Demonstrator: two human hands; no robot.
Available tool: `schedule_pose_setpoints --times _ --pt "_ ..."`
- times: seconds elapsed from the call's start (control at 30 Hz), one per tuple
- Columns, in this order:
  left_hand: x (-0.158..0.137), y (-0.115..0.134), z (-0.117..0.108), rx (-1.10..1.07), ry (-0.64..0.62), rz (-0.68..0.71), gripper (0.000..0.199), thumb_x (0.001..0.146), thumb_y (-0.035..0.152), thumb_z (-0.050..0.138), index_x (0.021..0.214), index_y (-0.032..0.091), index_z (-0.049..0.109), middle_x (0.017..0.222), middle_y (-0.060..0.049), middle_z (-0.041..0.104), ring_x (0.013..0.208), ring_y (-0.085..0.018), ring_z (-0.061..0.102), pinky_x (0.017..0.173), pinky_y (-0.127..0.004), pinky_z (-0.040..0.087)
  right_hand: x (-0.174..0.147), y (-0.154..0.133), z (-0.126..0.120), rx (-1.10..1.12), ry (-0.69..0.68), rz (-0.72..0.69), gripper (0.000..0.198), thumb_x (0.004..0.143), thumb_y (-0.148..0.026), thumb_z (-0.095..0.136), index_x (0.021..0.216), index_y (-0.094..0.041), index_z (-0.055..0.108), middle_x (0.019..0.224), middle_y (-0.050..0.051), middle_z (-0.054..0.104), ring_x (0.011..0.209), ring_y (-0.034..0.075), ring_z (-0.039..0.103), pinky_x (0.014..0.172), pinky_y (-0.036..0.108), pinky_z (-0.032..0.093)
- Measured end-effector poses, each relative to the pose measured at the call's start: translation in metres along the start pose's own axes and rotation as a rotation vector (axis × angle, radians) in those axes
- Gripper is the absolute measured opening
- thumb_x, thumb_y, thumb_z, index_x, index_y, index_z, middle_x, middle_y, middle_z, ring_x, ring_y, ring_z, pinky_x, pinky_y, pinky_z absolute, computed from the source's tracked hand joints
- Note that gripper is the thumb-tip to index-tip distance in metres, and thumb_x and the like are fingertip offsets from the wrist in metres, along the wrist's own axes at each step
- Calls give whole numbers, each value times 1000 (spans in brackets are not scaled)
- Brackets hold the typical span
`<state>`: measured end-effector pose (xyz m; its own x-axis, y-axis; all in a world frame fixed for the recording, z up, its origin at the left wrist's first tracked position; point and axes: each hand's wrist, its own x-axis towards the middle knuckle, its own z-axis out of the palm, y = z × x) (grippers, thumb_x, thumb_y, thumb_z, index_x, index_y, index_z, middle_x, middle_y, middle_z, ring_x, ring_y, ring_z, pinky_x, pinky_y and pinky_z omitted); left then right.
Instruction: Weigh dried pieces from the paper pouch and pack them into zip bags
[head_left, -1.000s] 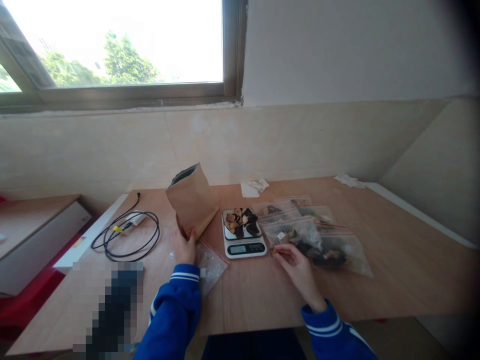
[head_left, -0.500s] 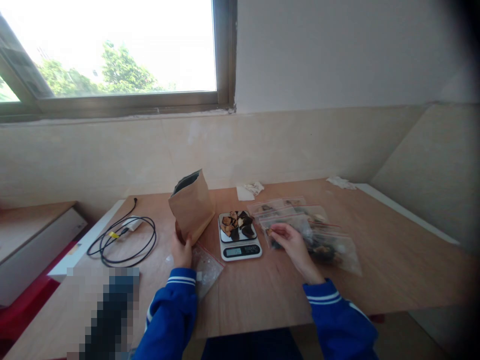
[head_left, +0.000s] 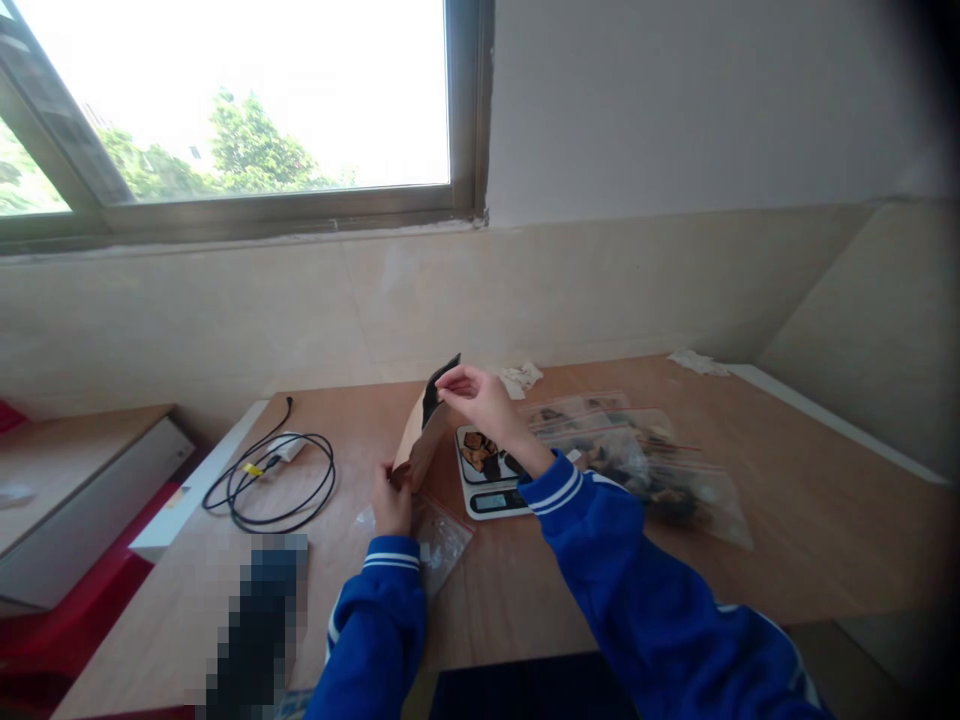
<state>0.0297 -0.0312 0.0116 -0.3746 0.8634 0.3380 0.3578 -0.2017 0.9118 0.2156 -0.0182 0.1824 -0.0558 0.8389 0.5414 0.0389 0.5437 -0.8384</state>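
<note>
My left hand [head_left: 391, 508] is closed round the lower part of a brown paper pouch [head_left: 412, 440], which leans to the right with its dark-lined mouth open. At that mouth, my right hand [head_left: 478, 400] has thumb and fingers pinched together; whether they grip the rim or a small piece, I cannot tell. Below the right wrist stands a white digital kitchen scale [head_left: 476, 503], partly covered by that arm. Dark and brown dried slices [head_left: 478, 452] lie on its plate. A clear zip bag [head_left: 450, 550] lies flat beside my left wrist.
Several clear zip bags [head_left: 712, 500] with dried pieces lie on the right of the wooden table [head_left: 810, 500]. A coiled black cable [head_left: 330, 480] and a blurred dark object [head_left: 259, 630] are on the left. Crumpled tissue [head_left: 523, 378] sits near the wall.
My right hand has moved left and up from the zip bags to the pouch's mouth. The pouch, still in my left hand, has tipped to the right. The view has shifted slightly.
</note>
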Motion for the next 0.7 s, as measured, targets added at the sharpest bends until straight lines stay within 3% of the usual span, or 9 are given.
schedule_pose_setpoints --times 0.13,0.27,0.37,0.5,0.63,0.7 --pt "-1 3 1 -49 -15 -14 26 64 14 63 89 21 58 86 -4 68 85 -24 65 79 -37 49 -4 4 0 -141 1 -55 6 78 -24 62 82 -21 64 82 1 68 77 15 64 76 31 53" --pt "-1 2 1 -70 -16 -8 32 64 14 65 95 21 60 93 -6 68 89 -25 65 81 -38 49 -9 -15 -7 -394 -11 -193 10 83 -25 58 88 -24 67 92 3 69 93 20 60 90 37 45" --pt "-1 1 0 -45 -11 6 31 67 19 65 98 19 60 93 -8 68 91 -26 64 83 -40 48 -20 -25 -16 -449 62 -231 19 90 -29 49 96 -23 66 100 5 68 100 20 57 95 36 41" --pt "-2 4 -1 72 54 -25 36 74 28 61 107 16 57 98 -11 67 93 -28 64 83 -43 49 -61 -13 -35 -366 162 -75 31 93 -41 44 94 -17 64 97 9 67 89 18 60 81 30 46" --pt "-2 8 -2 175 78 -58 46 77 36 58 116 12 53 107 -16 64 102 -32 61 88 -47 48 -131 25 -60 -238 61 217 41 86 -53 50 94 -17 66 79 8 68 76 20 63 70 30 50" --pt "-1 9 -2 174 82 -46 50 75 35 59 119 11 51 112 -17 62 108 -33 59 92 -48 47 -169 47 -75 -194 142 345 45 80 -59 55 92 -18 68 74 7 68 72 21 64 67 31 51"
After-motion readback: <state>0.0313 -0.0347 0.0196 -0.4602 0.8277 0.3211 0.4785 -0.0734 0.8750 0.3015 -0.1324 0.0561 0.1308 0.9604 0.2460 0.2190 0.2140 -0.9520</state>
